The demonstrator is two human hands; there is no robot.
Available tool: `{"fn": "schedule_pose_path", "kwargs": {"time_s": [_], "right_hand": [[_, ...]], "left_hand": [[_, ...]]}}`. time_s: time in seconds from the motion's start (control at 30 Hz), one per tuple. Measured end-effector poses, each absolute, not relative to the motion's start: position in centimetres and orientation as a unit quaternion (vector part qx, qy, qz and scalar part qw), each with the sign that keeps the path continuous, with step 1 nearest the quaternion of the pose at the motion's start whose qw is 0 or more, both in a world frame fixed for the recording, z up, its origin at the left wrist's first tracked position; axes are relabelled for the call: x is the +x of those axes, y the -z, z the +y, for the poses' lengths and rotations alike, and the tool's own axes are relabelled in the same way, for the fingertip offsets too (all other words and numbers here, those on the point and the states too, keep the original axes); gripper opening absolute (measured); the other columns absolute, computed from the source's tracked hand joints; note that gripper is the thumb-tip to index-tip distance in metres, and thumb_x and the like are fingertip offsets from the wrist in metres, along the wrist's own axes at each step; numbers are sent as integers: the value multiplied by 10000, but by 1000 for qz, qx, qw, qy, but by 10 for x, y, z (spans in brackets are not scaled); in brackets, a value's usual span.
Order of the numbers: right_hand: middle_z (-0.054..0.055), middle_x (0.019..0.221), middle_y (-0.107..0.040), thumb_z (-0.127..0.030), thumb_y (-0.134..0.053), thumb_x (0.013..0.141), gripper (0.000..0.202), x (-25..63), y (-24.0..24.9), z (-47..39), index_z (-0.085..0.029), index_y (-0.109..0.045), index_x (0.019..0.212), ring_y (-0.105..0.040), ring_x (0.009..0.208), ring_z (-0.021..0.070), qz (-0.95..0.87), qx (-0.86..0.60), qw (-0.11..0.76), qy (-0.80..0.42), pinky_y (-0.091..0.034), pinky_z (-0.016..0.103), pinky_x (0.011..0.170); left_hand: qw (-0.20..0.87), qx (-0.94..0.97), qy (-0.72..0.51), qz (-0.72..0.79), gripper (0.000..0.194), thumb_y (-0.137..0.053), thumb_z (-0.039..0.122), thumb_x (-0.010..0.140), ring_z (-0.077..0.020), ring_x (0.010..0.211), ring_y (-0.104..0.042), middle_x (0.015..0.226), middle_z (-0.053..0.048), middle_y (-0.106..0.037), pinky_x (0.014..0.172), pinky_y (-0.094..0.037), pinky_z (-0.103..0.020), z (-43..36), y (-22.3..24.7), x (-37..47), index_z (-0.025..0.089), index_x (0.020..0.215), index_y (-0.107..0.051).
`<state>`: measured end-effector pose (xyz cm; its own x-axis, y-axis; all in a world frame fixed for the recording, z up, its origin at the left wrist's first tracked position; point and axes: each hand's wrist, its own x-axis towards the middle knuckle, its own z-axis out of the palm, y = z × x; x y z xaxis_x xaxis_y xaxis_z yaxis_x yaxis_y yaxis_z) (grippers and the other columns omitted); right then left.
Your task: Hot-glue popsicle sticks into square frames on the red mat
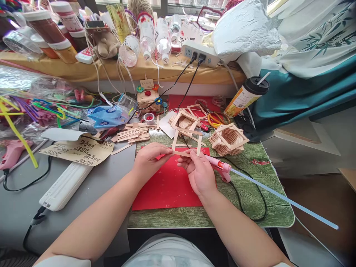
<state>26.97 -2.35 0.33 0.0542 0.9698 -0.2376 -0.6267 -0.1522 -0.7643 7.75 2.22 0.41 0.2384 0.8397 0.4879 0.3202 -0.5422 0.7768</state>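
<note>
A square frame of wooden craft sticks is held up over a red sheet. My left hand pinches the near left corner between thumb and fingers. My right hand grips the near right corner, thumb on top and the other fingers curled below. Just right of that hand, a pink glue gun lies on the green mat with a long clear glue stick poking out. Beyond the frame sits a stacked craft-stick structure, and a hollow polygonal stack stands to the right.
Loose craft sticks lie left of the mat. Orange-handled pliers and a drink cup are at the back right. A white power strip and sandpaper are at left. Black cords cross the mat; bottles crowd the shelf.
</note>
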Motion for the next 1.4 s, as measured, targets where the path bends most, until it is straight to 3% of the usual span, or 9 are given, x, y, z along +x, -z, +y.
{"fn": "schedule_pose_path", "kwargs": {"time_s": [0.4, 0.63, 0.8, 0.9, 1.07, 1.23, 1.4], "right_hand": [[37, 888, -787, -450, -797, 942, 274, 270, -1, -21, -202, -712, 1022, -765, 770, 186, -218, -386, 614, -653, -667, 330, 720], [44, 892, -798, -449, -858, 881, 335, 268, 2, -18, -187, -746, 1059, -763, 763, 174, -211, -391, 602, -664, -676, 315, 725], [50, 877, -794, -475, -885, 853, 348, 265, 4, -18, -178, -754, 979, -750, 750, 155, -210, -398, 595, -666, -665, 278, 697], [47, 872, -790, -480, -879, 860, 352, 265, 5, -18, -180, -756, 997, -746, 756, 153, -215, -394, 592, -669, -663, 275, 702], [54, 888, -793, -468, -855, 889, 348, 266, 7, -18, -179, -758, 1055, -750, 776, 156, -219, -390, 590, -672, -663, 277, 719], [48, 896, -797, -452, -835, 907, 320, 266, 8, -18, -194, -744, 1073, -756, 774, 158, -216, -392, 589, -673, -661, 282, 714], [32, 816, -775, -497, -864, 870, 356, 267, 9, -17, -184, -714, 952, -744, 698, 153, -225, -412, 575, -670, -651, 260, 634]], "left_hand": [[315, 735, -443, 405, 127, -785, 349, 929, -197, 790, -678, 824, -49, -753, 721, -532, -350, 25, -5, 76, 260, 838, -777], [304, 707, -463, 440, 88, -789, 339, 928, -184, 808, -670, 887, -45, -763, 756, -527, -343, 26, 1, 73, 253, 910, -780], [445, 590, -464, 489, 268, -860, 398, 864, -173, 865, -699, 985, -44, -769, 790, -561, -309, 26, -1, 75, 248, 1054, -746], [516, 516, -486, 480, 348, -907, 422, 808, -178, 894, -713, 951, -40, -757, 824, -570, -301, 30, 0, 77, 229, 1031, -724], [546, 470, -485, 496, 373, -943, 433, 746, -140, 780, -658, 885, -21, -716, 723, -530, -263, 34, 0, 77, 207, 913, -698], [580, 434, -484, 490, 389, -940, 360, 735, -79, 628, -526, 727, 44, -596, 607, -410, -217, 38, -1, 74, 199, 830, -600], [599, 405, -490, 487, 414, -922, 324, 737, -72, 593, -484, 673, 67, -550, 591, -366, -212, 41, -1, 72, 203, 803, -532]]}}
